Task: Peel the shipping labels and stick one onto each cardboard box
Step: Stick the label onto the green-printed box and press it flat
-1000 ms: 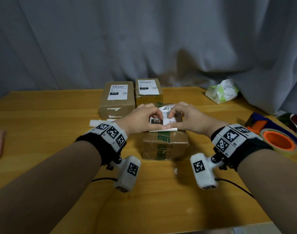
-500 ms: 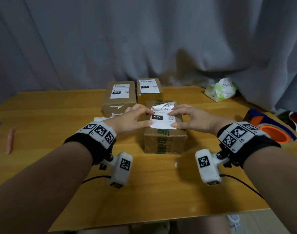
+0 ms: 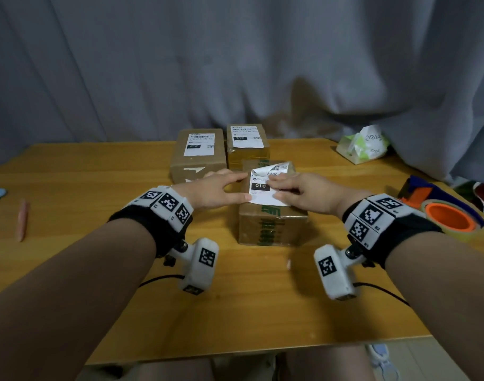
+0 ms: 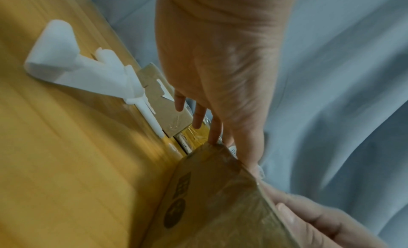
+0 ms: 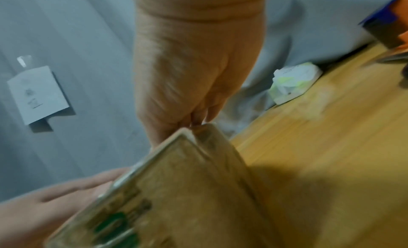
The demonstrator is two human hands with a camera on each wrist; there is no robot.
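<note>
Hands flat, fingers straight: left hand [image 3: 216, 189] and right hand [image 3: 301, 192] press shipping label [image 3: 260, 188] onto near cardboard box [image 3: 272, 224]; label's far edge curls up.

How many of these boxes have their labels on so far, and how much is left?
Two boxes at the back, the left rear box and the right rear box, already carry flat labels. The third label lies on the front box, its far edge curled up, with the left hand and right hand pressing it. Only smoothing that edge looks left.
</note>
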